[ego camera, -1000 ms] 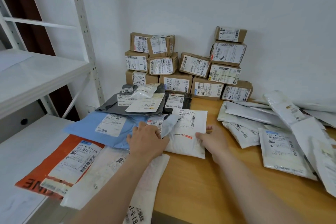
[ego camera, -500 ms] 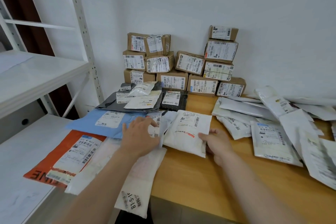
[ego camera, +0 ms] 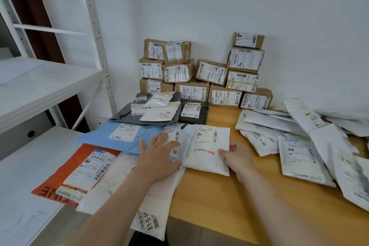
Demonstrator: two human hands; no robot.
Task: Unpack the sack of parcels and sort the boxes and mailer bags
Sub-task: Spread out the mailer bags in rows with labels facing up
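A smooth wooden table (ego camera: 229, 195) meets a white wall. Brown card boxes (ego camera: 201, 78) stand stacked at the back. Soft, flat bags (ego camera: 295, 156) crowd both sides, leaving bare wood in front. The left hand (ego camera: 157, 158) lies flat on a pale bag (ego camera: 187, 136). The right hand (ego camera: 238, 156) pinches a puffy white bag (ego camera: 207, 146) by its corner.

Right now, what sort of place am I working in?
Probably a parcel sorting room or small mailroom: labelled cardboard boxes stacked at the back, mailer bags spread over a wooden table, white metal shelving on the left.
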